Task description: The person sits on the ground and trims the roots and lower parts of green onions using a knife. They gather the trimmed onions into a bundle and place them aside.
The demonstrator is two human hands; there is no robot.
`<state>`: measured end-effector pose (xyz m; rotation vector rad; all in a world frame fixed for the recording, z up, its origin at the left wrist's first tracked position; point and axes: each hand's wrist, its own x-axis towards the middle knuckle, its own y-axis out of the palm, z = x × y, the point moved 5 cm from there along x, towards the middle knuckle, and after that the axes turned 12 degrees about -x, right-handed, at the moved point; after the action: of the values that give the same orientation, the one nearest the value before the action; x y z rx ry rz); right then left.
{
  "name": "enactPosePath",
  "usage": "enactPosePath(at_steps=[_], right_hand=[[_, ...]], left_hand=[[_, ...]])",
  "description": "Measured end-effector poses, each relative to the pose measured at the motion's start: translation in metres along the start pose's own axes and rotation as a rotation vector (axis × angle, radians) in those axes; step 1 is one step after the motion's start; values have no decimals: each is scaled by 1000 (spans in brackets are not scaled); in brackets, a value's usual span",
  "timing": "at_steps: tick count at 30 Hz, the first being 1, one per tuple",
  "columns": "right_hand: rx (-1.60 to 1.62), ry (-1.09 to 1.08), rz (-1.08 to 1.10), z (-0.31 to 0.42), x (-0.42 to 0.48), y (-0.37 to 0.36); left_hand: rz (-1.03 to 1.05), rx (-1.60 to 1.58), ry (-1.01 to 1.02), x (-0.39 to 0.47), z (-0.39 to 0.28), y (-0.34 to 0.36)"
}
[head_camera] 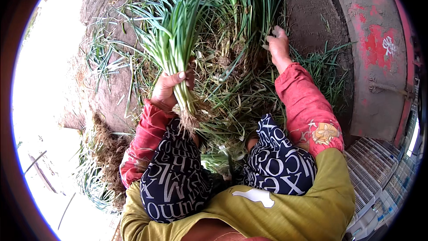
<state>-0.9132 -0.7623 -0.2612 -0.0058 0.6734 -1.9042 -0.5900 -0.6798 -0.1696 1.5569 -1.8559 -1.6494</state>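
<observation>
A bunch of green onions [177,47] with white stems and tangled roots is gripped low on its stems by my left hand [172,85], the leaves pointing up and away from me. My right hand [278,45] reaches forward to the right edge of a larger pile of green onions [245,10], its fingers apart; whether the fingertips touch the leaves I cannot tell. Below both hands, loose leaves and dry trimmings [237,97] cover the ground between my knees.
A heap of rooty green onions [107,160] lies at the left. White plastic crates [367,167] stand at the lower right. A worn red and grey metal panel [381,60] with a spring borders the right side. More cut leaves [326,70] lie beside my right sleeve.
</observation>
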Motion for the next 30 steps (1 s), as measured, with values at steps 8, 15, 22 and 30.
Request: enactPosePath(at_steps=[8,15,22,30], right_hand=[[-490,155,54,-55,16,23],[-135,-63,-36,-35,23,-7],[290,18,563,27,-78,4],[152,-63,787,35,-173,30]], left_hand=[[131,-171,124,6,-7,13],[77,-238,-2,10,15,-12],[-58,-192,29,12,19,-8],[-286,106,-96,22,41,-14]])
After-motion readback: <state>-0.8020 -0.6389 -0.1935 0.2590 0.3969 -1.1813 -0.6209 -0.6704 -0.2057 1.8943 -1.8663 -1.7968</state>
